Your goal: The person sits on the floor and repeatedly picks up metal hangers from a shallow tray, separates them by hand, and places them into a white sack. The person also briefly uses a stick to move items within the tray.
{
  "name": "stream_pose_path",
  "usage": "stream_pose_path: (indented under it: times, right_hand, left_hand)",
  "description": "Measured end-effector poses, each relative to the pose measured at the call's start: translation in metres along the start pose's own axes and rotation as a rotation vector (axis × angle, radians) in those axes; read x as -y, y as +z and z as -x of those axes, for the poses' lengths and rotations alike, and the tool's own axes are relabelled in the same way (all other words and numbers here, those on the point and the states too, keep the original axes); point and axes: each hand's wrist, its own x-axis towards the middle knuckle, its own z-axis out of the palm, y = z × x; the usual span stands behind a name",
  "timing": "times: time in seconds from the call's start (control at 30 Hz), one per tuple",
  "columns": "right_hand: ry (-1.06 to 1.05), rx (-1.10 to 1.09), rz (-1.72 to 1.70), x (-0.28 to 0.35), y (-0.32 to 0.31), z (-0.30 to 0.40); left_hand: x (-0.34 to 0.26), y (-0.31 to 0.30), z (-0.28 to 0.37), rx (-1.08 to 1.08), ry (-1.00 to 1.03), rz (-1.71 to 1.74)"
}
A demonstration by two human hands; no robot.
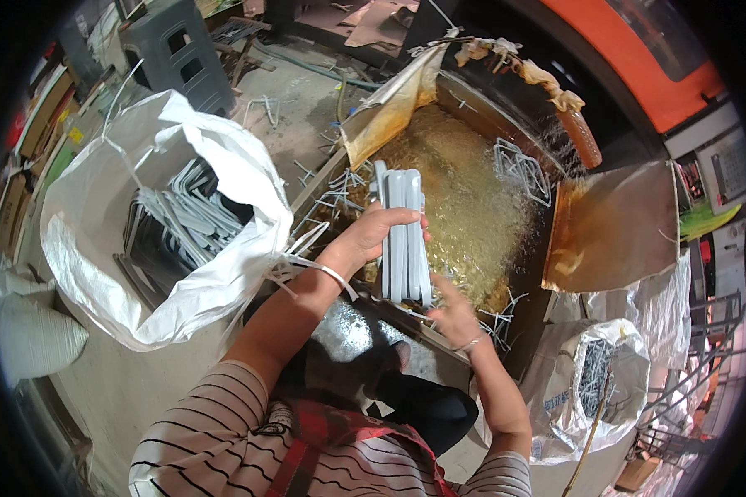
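My left hand (pixel 373 233) grips a stack of long, rounded grey plastic pieces (pixel 404 264), its thumb across the front and fingertips at the right side. The stack stands roughly upright over the near side of a tank of cloudy, churning water (pixel 472 180). My right hand (pixel 457 317) is blurred beside the stack's lower right end, fingers apart and nothing seen in them. Whether it touches the stack I cannot tell. Below the hands, thin plastic offcuts (pixel 339 192) lie along the tank's near and left edges. Looped grey plastic parts (pixel 521 171) sit at its far right side.
To the left, a large white woven sack (pixel 236 273) holds many grey plastic pieces (pixel 193 211). Another sack (pixel 553 397) with plastic scraps (pixel 597 373) stands at lower right. Stained sheets (pixel 612 227) flank the tank. A perforated brown tube (pixel 578 136) hangs above it. A grey plastic stool (pixel 174 62) stands behind.
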Motion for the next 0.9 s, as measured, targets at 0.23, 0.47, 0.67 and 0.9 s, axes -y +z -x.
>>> stream_pose_path:
  times: [0.23, 0.47, 0.67, 0.9]
  right_hand:
    - [0.215, 0.067, -1.267, -0.069, 0.000, -0.029]
    - [0.258, -0.380, -0.828, 0.003, 0.009, -0.044]
    - [0.139, -0.689, -0.478, 0.010, -0.033, -0.034]
    - [-0.306, -0.790, -0.413, 0.105, -0.049, -0.018]
  left_hand:
    - [0.006, 0.031, 0.028, 0.394, -0.244, 0.414]
    - [-0.009, 0.021, 0.037, 0.541, -0.147, 0.260]
    - [-0.012, 0.028, 0.031, 0.108, 0.160, -0.141]
    - [-0.075, 0.121, 0.111, -0.399, 0.643, -1.185]
